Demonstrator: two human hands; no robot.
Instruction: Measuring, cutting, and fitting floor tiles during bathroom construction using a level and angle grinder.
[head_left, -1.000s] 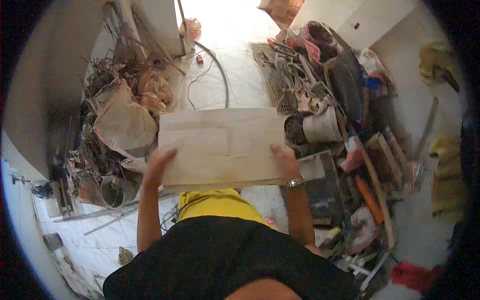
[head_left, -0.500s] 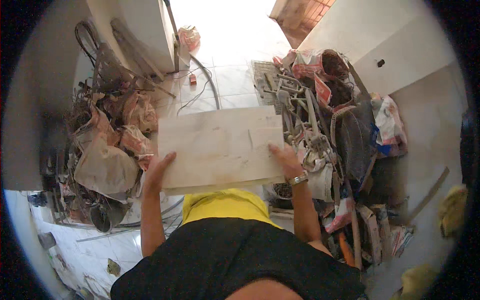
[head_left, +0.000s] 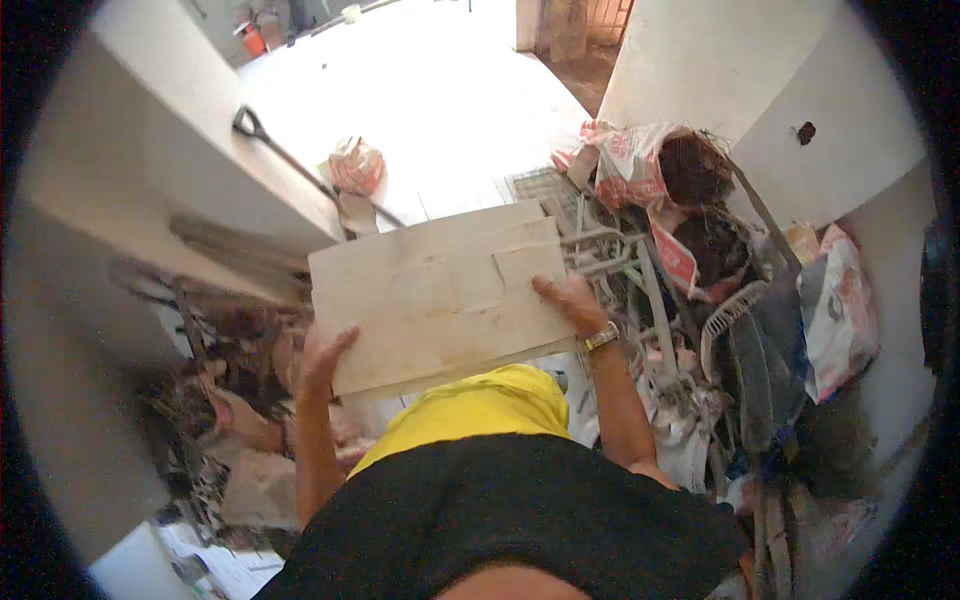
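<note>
A small stack of pale, dusty rectangular slabs (head_left: 430,305) is held flat in front of my body; I cannot tell whether they are tiles or boards. My left hand (head_left: 325,355) grips the left edge, its thumb on top and its fingers hidden underneath. At the right edge my right hand (head_left: 572,302), with a metal watch (head_left: 601,337) on the wrist, clasps the slabs the same way. A smaller piece or raised layer shows on the stack's upper right part.
On the right, metal frames and tools (head_left: 655,310) lie heaped beside debris-filled sacks (head_left: 630,160). Another heap of sacks and scrap (head_left: 260,480) stands at the left. Ahead, a shovel (head_left: 290,160) leans by a wall end, near a small sack (head_left: 357,168) on the bright floor (head_left: 420,90).
The view has shifted forward, bringing the shovel and more bright floor into sight. Both hands still hold the stack, which now slants slightly up to the right.
</note>
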